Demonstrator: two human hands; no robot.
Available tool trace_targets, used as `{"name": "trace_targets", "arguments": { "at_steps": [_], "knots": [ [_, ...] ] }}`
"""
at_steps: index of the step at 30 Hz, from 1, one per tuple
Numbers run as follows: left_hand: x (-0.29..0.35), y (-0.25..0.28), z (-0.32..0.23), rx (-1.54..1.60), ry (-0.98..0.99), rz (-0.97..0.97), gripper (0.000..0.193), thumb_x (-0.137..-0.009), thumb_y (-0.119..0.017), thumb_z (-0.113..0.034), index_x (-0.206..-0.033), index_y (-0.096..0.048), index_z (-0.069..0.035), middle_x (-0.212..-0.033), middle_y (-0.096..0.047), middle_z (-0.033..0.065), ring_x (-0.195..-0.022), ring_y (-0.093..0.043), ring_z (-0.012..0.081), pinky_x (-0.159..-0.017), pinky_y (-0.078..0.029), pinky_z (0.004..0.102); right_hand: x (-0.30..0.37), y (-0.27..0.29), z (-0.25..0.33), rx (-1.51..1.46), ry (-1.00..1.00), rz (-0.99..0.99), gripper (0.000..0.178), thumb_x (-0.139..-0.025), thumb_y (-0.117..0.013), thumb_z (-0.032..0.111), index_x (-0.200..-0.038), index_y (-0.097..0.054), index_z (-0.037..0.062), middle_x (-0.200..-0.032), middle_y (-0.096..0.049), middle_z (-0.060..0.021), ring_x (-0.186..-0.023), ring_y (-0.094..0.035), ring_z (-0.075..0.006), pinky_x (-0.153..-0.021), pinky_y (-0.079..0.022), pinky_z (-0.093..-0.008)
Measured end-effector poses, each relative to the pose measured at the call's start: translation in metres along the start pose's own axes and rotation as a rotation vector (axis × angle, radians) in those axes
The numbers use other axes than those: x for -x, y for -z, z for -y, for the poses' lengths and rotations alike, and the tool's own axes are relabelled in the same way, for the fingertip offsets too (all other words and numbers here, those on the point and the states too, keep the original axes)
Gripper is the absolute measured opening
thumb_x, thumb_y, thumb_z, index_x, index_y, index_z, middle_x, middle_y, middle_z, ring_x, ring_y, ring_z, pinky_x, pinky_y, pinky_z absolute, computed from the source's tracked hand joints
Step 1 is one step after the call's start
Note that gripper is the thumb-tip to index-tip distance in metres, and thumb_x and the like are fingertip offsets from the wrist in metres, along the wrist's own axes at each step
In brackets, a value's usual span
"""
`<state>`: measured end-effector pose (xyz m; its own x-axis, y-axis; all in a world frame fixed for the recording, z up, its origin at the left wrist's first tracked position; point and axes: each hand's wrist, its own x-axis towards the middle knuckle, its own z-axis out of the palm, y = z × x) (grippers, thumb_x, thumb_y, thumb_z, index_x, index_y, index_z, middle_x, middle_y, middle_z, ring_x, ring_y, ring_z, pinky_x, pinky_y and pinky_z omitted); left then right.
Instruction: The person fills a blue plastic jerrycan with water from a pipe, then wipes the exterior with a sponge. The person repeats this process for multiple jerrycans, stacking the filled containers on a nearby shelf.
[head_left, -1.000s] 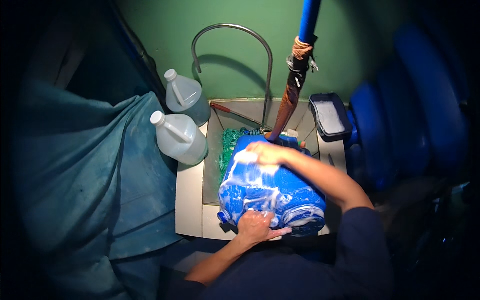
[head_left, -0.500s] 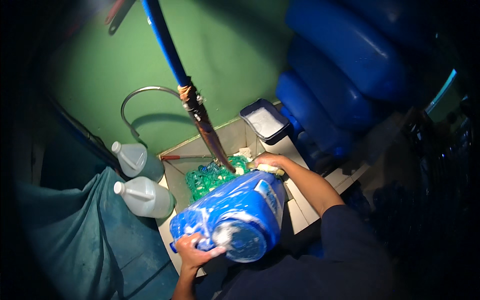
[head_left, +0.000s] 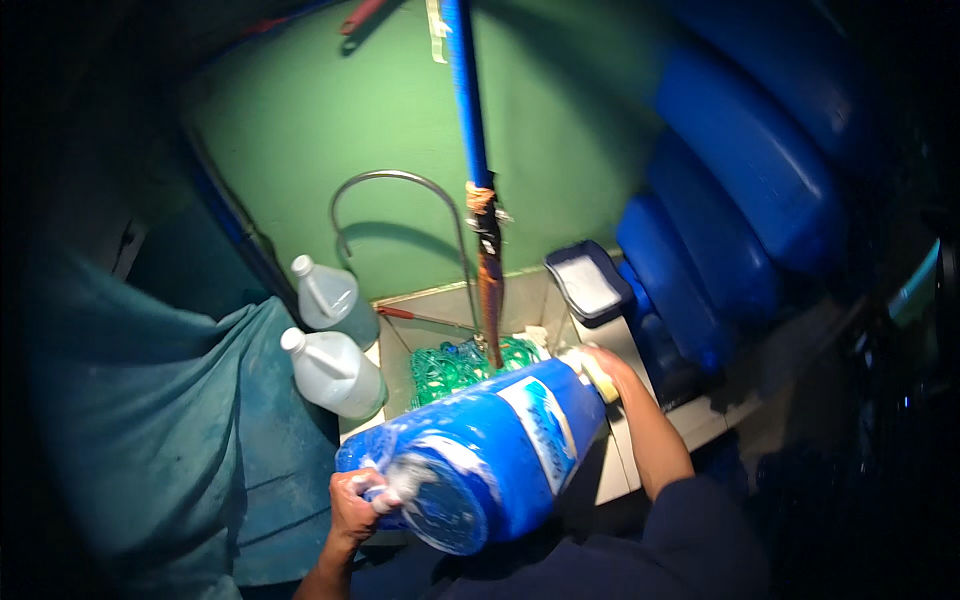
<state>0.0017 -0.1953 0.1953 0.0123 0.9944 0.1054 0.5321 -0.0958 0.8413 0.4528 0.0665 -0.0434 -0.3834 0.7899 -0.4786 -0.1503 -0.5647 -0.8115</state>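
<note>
A big blue plastic water jug (head_left: 500, 420), streaked with white suds, lies tilted on its side across the tiled sink (head_left: 395, 352). Its round cap end (head_left: 445, 510) points toward me and its label (head_left: 548, 430) faces up. At the near left end, my left hand (head_left: 355, 508) is closed on the jug by the cap, with foam on the fingers. My right hand (head_left: 608, 368) presses a pale yellow sponge (head_left: 600, 382) to the jug's far right end; part of that hand's grip is hidden. Behind the jug, green netting (head_left: 450, 372) lies in the sink.
Two whitish jugs with handles, one nearer (head_left: 340, 378) and one farther (head_left: 335, 300), stand left of the sink. A blue pole (head_left: 465, 110) reaches down into it, beside a curved metal faucet (head_left: 385, 175). A dark tub of white stuff (head_left: 588, 285) and blue containers (head_left: 740, 180) are right.
The blue jug has turned, so more of its label shows. My right hand and sponge have come round to its far right end. The whole view has shifted.
</note>
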Motion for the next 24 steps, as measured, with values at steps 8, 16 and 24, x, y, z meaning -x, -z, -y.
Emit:
{"name": "trace_targets", "arguments": {
  "at_steps": [8,16,24],
  "knots": [
    [-0.025,-0.014,-0.006,-0.120,0.196,0.152,0.051,-0.082,-0.070,-0.060,-0.083,-0.075,-0.009,-0.070,-0.068,0.0138,-0.066,-0.067,0.0315,-0.062,-0.050,0.0396,0.123,-0.154,-0.016,-0.041,0.614,-0.586,0.042,-0.092,-0.045,0.011,-0.131,-0.055,-0.0038,-0.117,-0.063,-0.0141,-0.104,-0.063,-0.0227,-0.092,-0.050,-0.0337],
    [-0.026,-0.036,-0.026,-0.101,0.223,0.172,0.044,-0.091,-0.061,-0.054,-0.098,-0.076,-0.013,-0.082,-0.072,0.0137,-0.076,-0.068,0.0341,-0.069,-0.051,0.0418,0.171,-0.221,0.005,0.219,0.862,-0.717,0.055,-0.089,-0.048,0.031,-0.127,-0.054,-0.0083,-0.123,-0.055,-0.0225,-0.110,-0.056,-0.0338,-0.101,-0.041,-0.0425],
    [-0.019,-0.060,-0.015,0.011,0.096,0.065,0.046,-0.092,-0.061,-0.053,-0.091,-0.071,-0.008,-0.072,-0.066,0.0171,-0.069,-0.066,0.0366,-0.062,-0.049,0.0436,0.147,-0.231,-0.038,-0.266,0.472,-0.381,0.052,-0.097,-0.039,0.035,-0.134,-0.053,0.0007,-0.131,-0.056,-0.0178,-0.119,-0.055,-0.0344,-0.107,-0.040,-0.0478]
  ]
}}
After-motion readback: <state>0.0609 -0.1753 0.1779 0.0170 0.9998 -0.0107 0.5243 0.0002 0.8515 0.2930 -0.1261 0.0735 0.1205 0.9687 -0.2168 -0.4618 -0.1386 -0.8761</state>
